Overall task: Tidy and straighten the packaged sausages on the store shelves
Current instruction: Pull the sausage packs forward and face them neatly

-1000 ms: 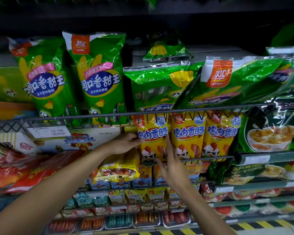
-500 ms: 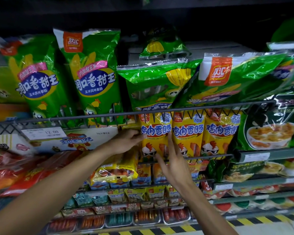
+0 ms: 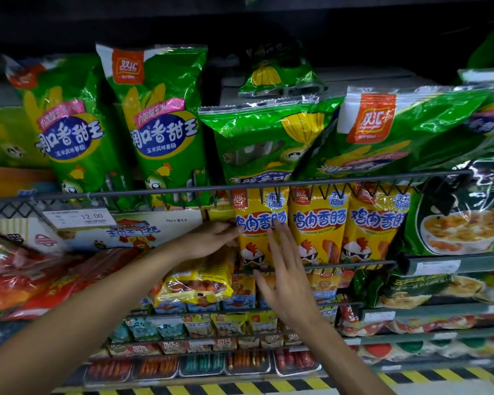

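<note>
Packs first: three yellow chicken sausage packs (image 3: pixel 320 223) stand side by side behind the wire rail (image 3: pixel 240 189), and four green corn sausage bags (image 3: pixel 160 129) sit on the shelf above. Your left hand (image 3: pixel 208 240) pinches the left edge of the leftmost yellow pack (image 3: pixel 257 223). Your right hand (image 3: pixel 285 272) lies flat against its front, fingers straight and spread. A price tag (image 3: pixel 80 218) hangs at left; a loose yellow bag (image 3: pixel 200 283) slumps below.
</note>
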